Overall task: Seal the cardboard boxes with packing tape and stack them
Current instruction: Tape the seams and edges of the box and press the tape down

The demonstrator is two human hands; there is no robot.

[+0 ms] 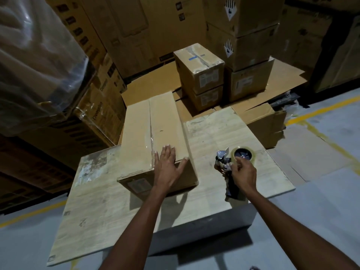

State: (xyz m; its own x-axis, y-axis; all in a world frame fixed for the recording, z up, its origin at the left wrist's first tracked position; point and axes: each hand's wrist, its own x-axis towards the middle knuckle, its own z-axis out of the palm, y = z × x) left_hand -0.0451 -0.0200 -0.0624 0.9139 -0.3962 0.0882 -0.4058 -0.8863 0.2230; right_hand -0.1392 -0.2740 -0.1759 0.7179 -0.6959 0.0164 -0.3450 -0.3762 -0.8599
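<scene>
Both arms are bare and reach forward toward the long cardboard box (153, 133). The left hand (168, 165) lies flat on the top of the box, at its near right corner, with straight fingers (167, 152) pointing away from the person and the thumb spread out along the right edge. The right hand (243, 172) is just to the right of the box, apart from it, and its fingers curl around a tape dispenser (227, 162). The right wrist bends a little inward, toward the box.
</scene>
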